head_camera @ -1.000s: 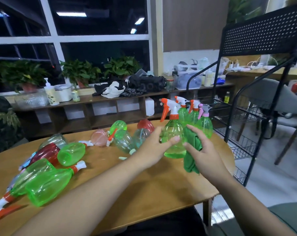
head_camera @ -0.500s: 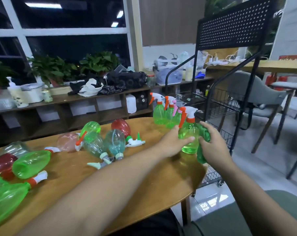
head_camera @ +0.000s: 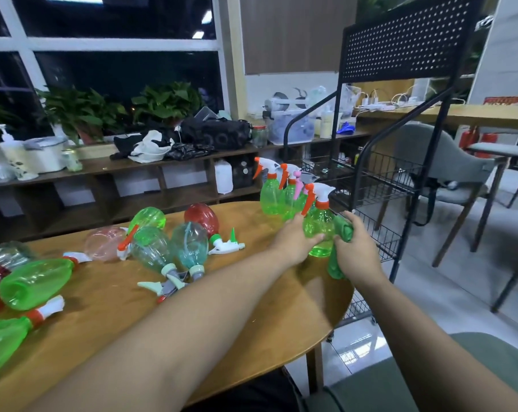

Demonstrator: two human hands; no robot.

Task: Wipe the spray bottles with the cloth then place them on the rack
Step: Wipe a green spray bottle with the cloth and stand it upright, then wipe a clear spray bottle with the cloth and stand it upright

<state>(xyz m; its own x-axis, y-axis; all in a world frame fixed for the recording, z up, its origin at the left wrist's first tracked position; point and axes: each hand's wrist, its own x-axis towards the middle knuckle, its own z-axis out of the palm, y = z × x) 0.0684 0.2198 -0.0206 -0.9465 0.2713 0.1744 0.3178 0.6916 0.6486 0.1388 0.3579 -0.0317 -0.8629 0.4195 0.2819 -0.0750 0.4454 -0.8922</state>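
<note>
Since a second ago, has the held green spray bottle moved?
Yes. The held green spray bottle has shifted right, from in front of the standing bottles to their right, nearer the rack.

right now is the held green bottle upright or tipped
Upright: the green bottle is trigger head up, base down, between the left hand and the right hand with the cloth.

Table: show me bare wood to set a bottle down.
Free: the near strip of the table, bordered by the green bottles lying at left, the middle heap and the left forearm. Also the right end under the right hand. Crowded: the far corner with upright bottles.
</note>
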